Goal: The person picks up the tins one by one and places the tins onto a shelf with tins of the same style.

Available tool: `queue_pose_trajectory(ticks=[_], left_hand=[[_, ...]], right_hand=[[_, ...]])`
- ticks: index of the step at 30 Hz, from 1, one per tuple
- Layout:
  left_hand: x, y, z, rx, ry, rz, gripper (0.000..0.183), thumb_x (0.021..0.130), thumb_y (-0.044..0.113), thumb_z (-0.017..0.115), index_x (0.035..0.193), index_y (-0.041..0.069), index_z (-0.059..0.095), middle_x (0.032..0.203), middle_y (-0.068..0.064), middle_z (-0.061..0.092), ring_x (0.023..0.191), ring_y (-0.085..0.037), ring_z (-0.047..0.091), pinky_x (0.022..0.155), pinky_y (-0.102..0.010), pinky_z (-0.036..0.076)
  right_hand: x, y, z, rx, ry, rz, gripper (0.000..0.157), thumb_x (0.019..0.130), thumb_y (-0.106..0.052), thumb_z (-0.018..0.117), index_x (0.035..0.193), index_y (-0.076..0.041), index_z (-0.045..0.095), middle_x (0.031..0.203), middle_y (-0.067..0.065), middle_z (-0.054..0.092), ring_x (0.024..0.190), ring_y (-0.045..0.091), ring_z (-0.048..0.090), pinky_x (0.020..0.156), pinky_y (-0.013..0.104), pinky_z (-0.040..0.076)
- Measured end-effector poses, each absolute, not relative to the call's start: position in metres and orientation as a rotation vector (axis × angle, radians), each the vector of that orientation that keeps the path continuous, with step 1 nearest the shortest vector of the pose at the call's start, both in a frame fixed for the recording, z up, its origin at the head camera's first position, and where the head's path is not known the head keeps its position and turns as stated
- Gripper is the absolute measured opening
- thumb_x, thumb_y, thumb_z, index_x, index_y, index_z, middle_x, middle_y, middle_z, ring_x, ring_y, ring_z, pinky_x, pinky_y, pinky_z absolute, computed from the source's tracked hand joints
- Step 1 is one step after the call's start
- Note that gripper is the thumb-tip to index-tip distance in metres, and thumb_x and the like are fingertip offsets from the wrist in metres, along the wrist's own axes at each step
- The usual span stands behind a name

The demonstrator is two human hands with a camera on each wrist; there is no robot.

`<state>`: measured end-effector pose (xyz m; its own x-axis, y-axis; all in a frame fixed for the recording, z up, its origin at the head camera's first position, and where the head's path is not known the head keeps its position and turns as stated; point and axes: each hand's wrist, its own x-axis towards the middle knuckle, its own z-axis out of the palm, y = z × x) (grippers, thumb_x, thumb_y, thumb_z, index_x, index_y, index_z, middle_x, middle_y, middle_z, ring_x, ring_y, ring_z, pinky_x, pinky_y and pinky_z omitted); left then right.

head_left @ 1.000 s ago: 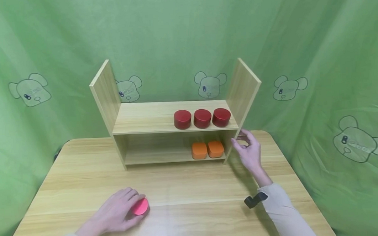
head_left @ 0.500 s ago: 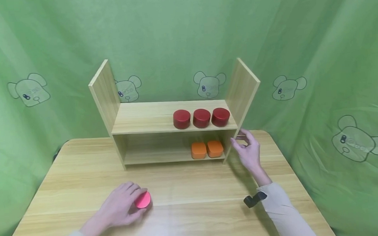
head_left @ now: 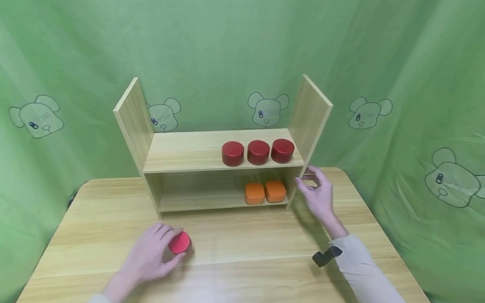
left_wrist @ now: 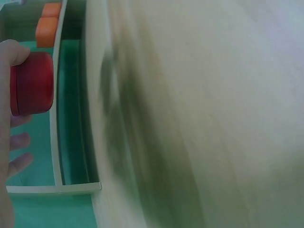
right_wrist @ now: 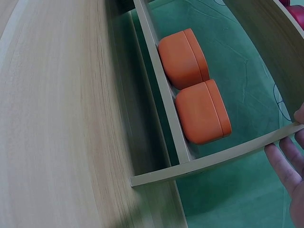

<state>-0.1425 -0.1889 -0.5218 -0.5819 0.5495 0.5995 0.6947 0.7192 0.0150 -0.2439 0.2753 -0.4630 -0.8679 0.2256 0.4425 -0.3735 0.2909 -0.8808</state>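
In the head view, my left hand (head_left: pixel 149 255) holds a round red tin (head_left: pixel 179 242) between thumb and fingers, in front of the wooden shelf (head_left: pixel 185 151). The left wrist view shows this tin (left_wrist: pixel 35 83) with a lid seam, and shadows on the table beneath. At the shelf's right side, my right hand (head_left: pixel 320 195) grips the upright side panel (right_wrist: pixel 228 153), its thumb on the inner side and its fingers on the outer. Three red tins (head_left: pixel 258 152) stand in a row on the upper board, at its right end. Below them sit two orange square tins (head_left: pixel 265 193).
The shelf stands near the back of a light wooden table (head_left: pixel 253 274). Its two side panels rise well above the upper board. A green curtain (head_left: pixel 220 47) with printed bear heads hangs behind. A black strap (head_left: pixel 328 256) is on the right sleeve.
My left hand has moved away from me toward the shelf, carrying the red tin. My right hand keeps its grip on the side panel.
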Motion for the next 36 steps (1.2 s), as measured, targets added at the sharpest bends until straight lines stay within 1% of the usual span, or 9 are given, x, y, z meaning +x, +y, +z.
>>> queue_pose_trajectory(ticks=[4, 7, 12, 19, 26, 30, 36], left_hand=[[-0.145, -0.188, -0.520, -0.907, -2.331, -0.376, 0.053, 0.086, 0.047, 0.075, 0.118, 0.005, 0.072, 0.105, -0.005, 0.074, 0.096, -0.019, 0.066, 0.079, -0.037, 0.062], [-0.148, -0.186, -0.518, -0.888, -2.295, -0.406, 0.051, 0.090, 0.050, 0.071, 0.116, 0.006, 0.072, 0.104, -0.006, 0.074, 0.094, -0.019, 0.066, 0.076, -0.037, 0.062], [-0.154, -0.182, -0.513, -0.877, -2.227, -0.450, 0.051, 0.094, 0.051, 0.066, 0.116, 0.006, 0.073, 0.102, -0.006, 0.074, 0.093, -0.020, 0.067, 0.073, -0.038, 0.062], [-0.162, -0.174, -0.502, -0.865, -2.199, -0.456, 0.054, 0.095, 0.052, 0.065, 0.120, 0.005, 0.072, 0.104, -0.008, 0.074, 0.094, -0.022, 0.066, 0.075, -0.038, 0.061], [-0.170, -0.164, -0.483, -0.877, -2.170, -0.467, 0.056, 0.098, 0.053, 0.061, 0.119, 0.002, 0.072, 0.104, -0.011, 0.074, 0.095, -0.024, 0.066, 0.076, -0.040, 0.062], [-0.174, -0.159, -0.470, -0.872, -2.160, -0.482, 0.057, 0.098, 0.054, 0.059, 0.120, 0.003, 0.072, 0.104, -0.011, 0.074, 0.096, -0.025, 0.066, 0.076, -0.040, 0.062], [-0.179, -0.153, -0.452, -0.862, -2.114, -0.520, 0.058, 0.098, 0.053, 0.061, 0.123, 0.002, 0.072, 0.104, -0.012, 0.075, 0.096, -0.027, 0.066, 0.076, -0.043, 0.062]], right_hand=[[-0.236, 0.270, -0.454, 0.139, -2.074, 1.628, 0.045, 0.087, 0.016, 0.072, 0.131, 0.012, 0.062, 0.106, -0.019, 0.068, 0.092, -0.001, 0.066, 0.069, 0.009, 0.059], [-0.230, 0.267, -0.446, 0.161, -2.078, 1.614, 0.044, 0.088, 0.014, 0.073, 0.130, 0.013, 0.062, 0.105, -0.020, 0.067, 0.092, -0.001, 0.067, 0.070, 0.009, 0.059], [-0.228, 0.266, -0.443, 0.168, -2.081, 1.600, 0.044, 0.088, 0.013, 0.073, 0.130, 0.013, 0.062, 0.105, -0.019, 0.067, 0.092, -0.002, 0.067, 0.071, 0.009, 0.059], [-0.229, 0.266, -0.445, 0.159, -2.078, 1.613, 0.044, 0.088, 0.013, 0.073, 0.131, 0.013, 0.062, 0.105, -0.018, 0.067, 0.092, -0.002, 0.067, 0.070, 0.009, 0.059], [-0.230, 0.266, -0.445, 0.156, -2.076, 1.625, 0.045, 0.088, 0.013, 0.073, 0.131, 0.012, 0.062, 0.105, -0.019, 0.067, 0.092, -0.003, 0.066, 0.070, 0.009, 0.059], [-0.230, 0.266, -0.446, 0.146, -2.080, 1.633, 0.045, 0.088, 0.014, 0.073, 0.132, 0.012, 0.062, 0.105, -0.021, 0.067, 0.092, -0.003, 0.066, 0.071, 0.009, 0.059], [-0.229, 0.265, -0.445, 0.134, -2.086, 1.617, 0.045, 0.088, 0.014, 0.073, 0.131, 0.012, 0.062, 0.104, -0.022, 0.067, 0.092, -0.005, 0.065, 0.071, 0.008, 0.059]])
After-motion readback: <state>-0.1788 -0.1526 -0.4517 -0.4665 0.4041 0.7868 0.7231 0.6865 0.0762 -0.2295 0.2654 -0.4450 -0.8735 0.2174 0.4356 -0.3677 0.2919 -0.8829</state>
